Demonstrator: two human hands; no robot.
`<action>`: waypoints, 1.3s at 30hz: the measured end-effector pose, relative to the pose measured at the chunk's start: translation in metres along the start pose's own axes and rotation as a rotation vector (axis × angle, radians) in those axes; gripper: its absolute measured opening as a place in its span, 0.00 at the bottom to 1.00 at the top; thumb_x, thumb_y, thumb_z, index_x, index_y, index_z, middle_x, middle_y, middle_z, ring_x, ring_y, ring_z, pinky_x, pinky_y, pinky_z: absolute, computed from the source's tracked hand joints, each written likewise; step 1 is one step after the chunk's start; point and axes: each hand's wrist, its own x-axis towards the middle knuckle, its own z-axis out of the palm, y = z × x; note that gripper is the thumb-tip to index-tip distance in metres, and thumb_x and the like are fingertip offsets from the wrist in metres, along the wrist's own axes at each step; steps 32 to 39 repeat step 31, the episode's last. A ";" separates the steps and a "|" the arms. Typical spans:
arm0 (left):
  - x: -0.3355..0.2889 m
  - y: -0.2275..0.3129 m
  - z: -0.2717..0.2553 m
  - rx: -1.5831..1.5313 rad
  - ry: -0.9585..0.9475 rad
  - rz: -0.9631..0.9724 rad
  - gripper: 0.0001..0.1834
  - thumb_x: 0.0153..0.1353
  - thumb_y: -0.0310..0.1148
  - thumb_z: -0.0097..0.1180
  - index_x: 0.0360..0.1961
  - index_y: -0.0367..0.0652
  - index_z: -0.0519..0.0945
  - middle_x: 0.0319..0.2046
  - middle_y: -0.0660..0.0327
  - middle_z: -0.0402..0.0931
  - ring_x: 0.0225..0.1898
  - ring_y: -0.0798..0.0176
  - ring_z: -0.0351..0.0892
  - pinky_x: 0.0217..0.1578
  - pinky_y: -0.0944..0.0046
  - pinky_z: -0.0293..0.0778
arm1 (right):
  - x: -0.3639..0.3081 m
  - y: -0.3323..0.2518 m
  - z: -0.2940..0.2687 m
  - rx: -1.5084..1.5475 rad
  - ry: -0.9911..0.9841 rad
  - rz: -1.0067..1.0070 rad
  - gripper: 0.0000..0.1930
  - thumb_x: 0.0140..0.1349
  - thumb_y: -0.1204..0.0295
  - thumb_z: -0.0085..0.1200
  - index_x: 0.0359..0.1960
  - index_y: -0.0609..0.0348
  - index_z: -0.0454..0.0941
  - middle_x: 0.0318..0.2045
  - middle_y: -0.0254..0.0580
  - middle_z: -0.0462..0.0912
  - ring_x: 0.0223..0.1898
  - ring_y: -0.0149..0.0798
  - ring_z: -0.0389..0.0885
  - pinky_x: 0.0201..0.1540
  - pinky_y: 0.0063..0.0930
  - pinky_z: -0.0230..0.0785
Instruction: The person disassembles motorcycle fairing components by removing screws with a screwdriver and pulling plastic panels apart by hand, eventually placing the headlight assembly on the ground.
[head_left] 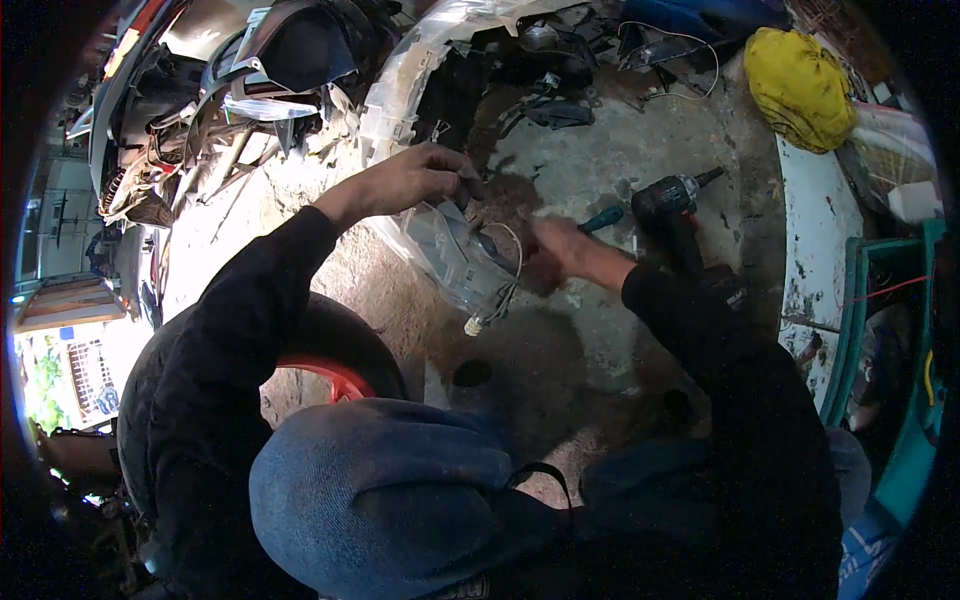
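Observation:
A clear plastic lamp unit (452,262) with a thin pale cable looped over it lies in front of me, between my hands. The cable ends in a small whitish connector (474,325). My left hand (425,182) is closed at the unit's upper edge, its fingers curled downward on it. On the unit's right side is my right hand (562,247), smeared by motion, its fingers not clear. Just past it shows the teal handle of a screwdriver (604,218); whether the hand touches it I cannot tell. A black cordless power driver (672,210) rests farther right.
A tyre on a red rim (345,378) lies by my left arm. Translucent fairing (400,90) and black plastic parts (560,112) are ahead. A yellow cloth bundle (800,90) sits far right, above a white board (815,220) and a teal frame (850,310).

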 end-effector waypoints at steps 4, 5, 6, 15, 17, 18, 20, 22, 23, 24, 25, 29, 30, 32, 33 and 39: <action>-0.009 0.017 0.003 -0.003 0.023 -0.117 0.19 0.51 0.28 0.46 0.44 0.35 0.77 0.42 0.55 0.76 0.44 0.61 0.73 0.47 0.65 0.68 | 0.048 0.018 -0.023 -0.159 0.189 0.064 0.08 0.48 0.73 0.53 0.30 0.63 0.76 0.31 0.55 0.76 0.36 0.57 0.74 0.39 0.43 0.67; -0.011 0.020 0.003 0.008 0.068 -0.172 0.19 0.51 0.29 0.46 0.45 0.36 0.77 0.44 0.55 0.76 0.45 0.61 0.73 0.47 0.65 0.68 | 0.059 0.013 -0.035 -0.135 0.202 0.289 0.08 0.48 0.75 0.52 0.30 0.64 0.75 0.31 0.55 0.76 0.36 0.57 0.74 0.38 0.44 0.66; -0.012 0.015 0.003 0.012 0.069 -0.173 0.19 0.51 0.29 0.46 0.45 0.36 0.77 0.44 0.55 0.76 0.45 0.61 0.73 0.47 0.65 0.68 | 0.067 0.026 -0.037 -0.133 0.205 0.287 0.08 0.48 0.75 0.52 0.30 0.64 0.75 0.31 0.55 0.76 0.36 0.57 0.74 0.38 0.44 0.66; -0.006 0.012 -0.001 -0.022 0.001 -0.208 0.24 0.49 0.30 0.49 0.51 0.36 0.74 0.47 0.54 0.74 0.47 0.60 0.73 0.49 0.65 0.67 | 0.071 0.125 -0.011 -1.657 0.533 -0.513 0.14 0.52 0.75 0.53 0.42 0.65 0.75 0.53 0.59 0.70 0.56 0.58 0.67 0.58 0.41 0.62; -0.007 0.018 0.000 -0.021 -0.013 -0.218 0.24 0.49 0.29 0.49 0.51 0.35 0.74 0.47 0.53 0.74 0.47 0.60 0.73 0.49 0.65 0.67 | 0.077 0.095 -0.018 -0.791 -0.008 0.007 0.21 0.65 0.66 0.36 0.59 0.54 0.60 0.60 0.52 0.63 0.63 0.49 0.57 0.62 0.38 0.56; -0.003 0.021 -0.001 -0.015 -0.036 -0.218 0.24 0.50 0.29 0.49 0.51 0.35 0.74 0.47 0.53 0.74 0.47 0.61 0.73 0.50 0.65 0.67 | 0.076 0.094 -0.019 -0.503 -0.139 0.208 0.23 0.69 0.63 0.31 0.65 0.50 0.55 0.63 0.50 0.61 0.66 0.46 0.54 0.63 0.36 0.54; 0.004 0.020 -0.001 -0.010 -0.051 -0.199 0.24 0.50 0.29 0.48 0.51 0.35 0.74 0.46 0.53 0.75 0.47 0.61 0.73 0.50 0.65 0.67 | 0.076 0.103 -0.017 -0.535 0.008 0.183 0.23 0.69 0.63 0.31 0.64 0.53 0.57 0.62 0.50 0.61 0.65 0.47 0.57 0.63 0.38 0.54; 0.000 0.017 -0.001 -0.021 -0.048 -0.201 0.24 0.49 0.28 0.48 0.51 0.35 0.74 0.45 0.54 0.75 0.46 0.62 0.74 0.50 0.65 0.67 | 0.082 0.086 -0.017 -0.526 0.147 0.062 0.19 0.60 0.70 0.41 0.54 0.60 0.65 0.57 0.55 0.66 0.60 0.54 0.62 0.60 0.41 0.58; 0.001 0.020 -0.002 -0.032 -0.044 -0.202 0.24 0.49 0.28 0.48 0.50 0.35 0.75 0.45 0.54 0.76 0.45 0.62 0.74 0.50 0.65 0.68 | 0.080 0.080 -0.022 -0.520 0.245 -0.028 0.16 0.52 0.76 0.50 0.44 0.65 0.73 0.52 0.60 0.70 0.55 0.59 0.66 0.57 0.44 0.62; 0.003 0.020 -0.002 -0.044 -0.040 -0.204 0.23 0.49 0.27 0.47 0.49 0.35 0.75 0.44 0.55 0.76 0.45 0.62 0.74 0.49 0.65 0.68 | 0.079 0.079 -0.026 -0.520 0.242 -0.022 0.16 0.52 0.76 0.50 0.44 0.65 0.73 0.52 0.60 0.70 0.55 0.59 0.66 0.57 0.44 0.62; 0.004 0.015 -0.003 -0.042 -0.037 -0.206 0.23 0.49 0.27 0.47 0.49 0.35 0.75 0.44 0.55 0.76 0.45 0.62 0.74 0.49 0.65 0.68 | 0.079 0.080 -0.030 -0.525 0.197 -0.050 0.15 0.50 0.76 0.50 0.41 0.65 0.73 0.49 0.60 0.72 0.52 0.60 0.68 0.53 0.45 0.63; 0.002 0.005 -0.006 -0.046 -0.065 -0.165 0.23 0.48 0.28 0.49 0.48 0.36 0.76 0.45 0.54 0.76 0.44 0.62 0.75 0.48 0.65 0.69 | 0.093 0.035 -0.051 -0.659 -0.322 0.321 0.21 0.65 0.64 0.39 0.59 0.56 0.65 0.59 0.48 0.66 0.59 0.43 0.67 0.54 0.33 0.65; 0.002 0.009 -0.006 -0.007 -0.057 -0.167 0.23 0.48 0.28 0.49 0.48 0.37 0.76 0.45 0.54 0.76 0.44 0.62 0.75 0.48 0.65 0.69 | 0.098 0.041 -0.050 -0.619 -0.355 0.379 0.23 0.64 0.64 0.41 0.61 0.54 0.61 0.61 0.45 0.64 0.60 0.39 0.66 0.54 0.31 0.64; 0.003 0.011 -0.005 0.009 -0.043 -0.189 0.23 0.47 0.28 0.49 0.48 0.40 0.77 0.45 0.54 0.76 0.45 0.63 0.74 0.49 0.65 0.68 | 0.107 0.050 -0.048 -0.578 -0.382 0.437 0.26 0.63 0.65 0.44 0.64 0.52 0.58 0.62 0.41 0.62 0.61 0.36 0.65 0.54 0.30 0.64; 0.003 0.011 -0.005 0.009 -0.043 -0.189 0.23 0.47 0.28 0.49 0.48 0.40 0.77 0.45 0.54 0.76 0.45 0.63 0.74 0.49 0.65 0.68 | 0.107 0.050 -0.048 -0.578 -0.382 0.437 0.26 0.63 0.65 0.44 0.64 0.52 0.58 0.62 0.41 0.62 0.61 0.36 0.65 0.54 0.30 0.64; 0.003 0.011 -0.005 0.009 -0.043 -0.189 0.23 0.47 0.28 0.49 0.48 0.40 0.77 0.45 0.54 0.76 0.45 0.63 0.74 0.49 0.65 0.68 | 0.107 0.050 -0.048 -0.578 -0.382 0.437 0.26 0.63 0.65 0.44 0.64 0.52 0.58 0.62 0.41 0.62 0.61 0.36 0.65 0.54 0.30 0.64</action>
